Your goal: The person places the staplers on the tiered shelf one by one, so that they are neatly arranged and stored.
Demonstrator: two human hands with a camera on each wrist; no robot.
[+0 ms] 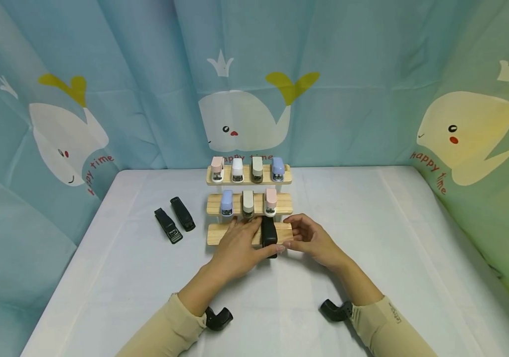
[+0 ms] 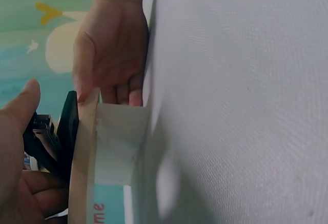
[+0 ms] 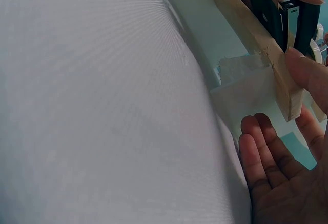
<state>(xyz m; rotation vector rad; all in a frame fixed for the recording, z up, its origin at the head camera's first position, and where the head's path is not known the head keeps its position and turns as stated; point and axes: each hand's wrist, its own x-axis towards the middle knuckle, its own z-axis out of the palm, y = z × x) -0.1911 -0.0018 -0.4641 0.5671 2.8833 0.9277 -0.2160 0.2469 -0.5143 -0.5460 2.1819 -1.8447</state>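
Observation:
A three-tier wooden display stand [image 1: 217, 235] stands on the table. On its lowest board a black stapler [image 1: 269, 232] lies with its front end over the board's edge; its jaws look parted in both wrist views. My left hand [image 1: 235, 252] holds this stapler between thumb and fingers, with some fingers along its left side on the board. My right hand [image 1: 319, 244] holds the right end of the same board, thumb on top beside the stapler. Its other fingers [image 3: 271, 147] reach below the board near the white support [image 3: 243, 93].
Two more black staplers [image 1: 168, 225] lie on the white table [image 1: 116, 277] left of the stand. Small pink, white, grey and blue staplers [image 1: 278, 168] fill the top board; blue, grey and pink ones [image 1: 226, 202] sit on the middle board. A blue curtain [image 1: 348, 114] hangs behind.

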